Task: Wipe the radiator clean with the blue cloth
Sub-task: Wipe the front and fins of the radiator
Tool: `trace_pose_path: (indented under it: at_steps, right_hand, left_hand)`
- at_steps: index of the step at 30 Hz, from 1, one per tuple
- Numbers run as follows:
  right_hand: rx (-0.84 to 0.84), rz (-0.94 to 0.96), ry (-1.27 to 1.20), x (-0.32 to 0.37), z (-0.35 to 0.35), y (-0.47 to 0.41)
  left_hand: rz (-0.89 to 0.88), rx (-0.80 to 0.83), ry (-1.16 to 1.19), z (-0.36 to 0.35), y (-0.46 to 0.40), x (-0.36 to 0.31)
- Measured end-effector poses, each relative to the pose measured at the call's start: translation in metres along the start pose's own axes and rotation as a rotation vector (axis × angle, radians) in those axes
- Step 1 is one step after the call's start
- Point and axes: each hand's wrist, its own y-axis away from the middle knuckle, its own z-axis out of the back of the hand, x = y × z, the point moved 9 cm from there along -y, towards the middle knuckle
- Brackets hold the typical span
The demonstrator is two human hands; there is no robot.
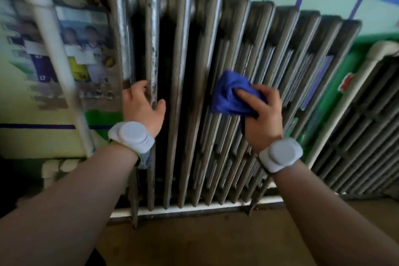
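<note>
Right grip [264,112] bunches blue cloth [231,95] against radiator [248,49]; left grip [143,107] (fingers curled) holds a column.

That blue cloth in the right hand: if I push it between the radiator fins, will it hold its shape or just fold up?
The blue cloth is bunched and creased in the right hand, so it is probably soft and floppy and would likely fold rather than push in stiffly. It looks light, since fingers alone hold it against the radiator. Its fuzzy surface probably grips rather than slips.
</note>
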Motion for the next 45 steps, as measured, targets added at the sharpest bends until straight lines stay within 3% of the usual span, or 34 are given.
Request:
trace_pose_path:
  at_steps: [7,12,17,24,31,35,38,43,45]
  right_hand:
    - [-0.057,0.018,0.162,0.029,0.000,-0.132]
    - [-0.038,0.056,0.282,0.030,-0.035,-0.118]
    - [0.200,0.003,0.293,0.004,-0.059,-0.063]
    - [0.406,0.117,0.376,0.006,-0.058,-0.057]
    - [-0.026,0.106,0.293,0.035,-0.023,-0.115]
    - [-0.105,0.089,0.321,0.022,-0.051,-0.073]
    - [-0.027,0.043,0.314,0.003,-0.068,-0.018]
    - [0.304,0.073,0.429,-0.013,-0.086,0.048]
    - [0.309,0.053,0.409,-0.006,-0.068,0.037]
  left_hand:
    - [0.161,0.204,0.168,-0.024,-0.013,0.022]
    - [0.176,0.286,0.177,-0.037,-0.016,0.028]
    - [0.116,0.329,0.178,-0.043,-0.010,0.035]
    - [0.152,0.434,0.217,-0.038,-0.006,0.037]
    - [0.086,0.424,0.213,-0.036,-0.021,0.043]
    - [0.106,0.443,0.158,-0.038,-0.039,0.051]
    - [0.068,0.475,0.079,-0.042,-0.043,0.051]
    - [0.053,0.488,0.141,-0.036,-0.045,0.050]
    - [0.061,0.508,0.185,-0.035,-0.043,0.048]
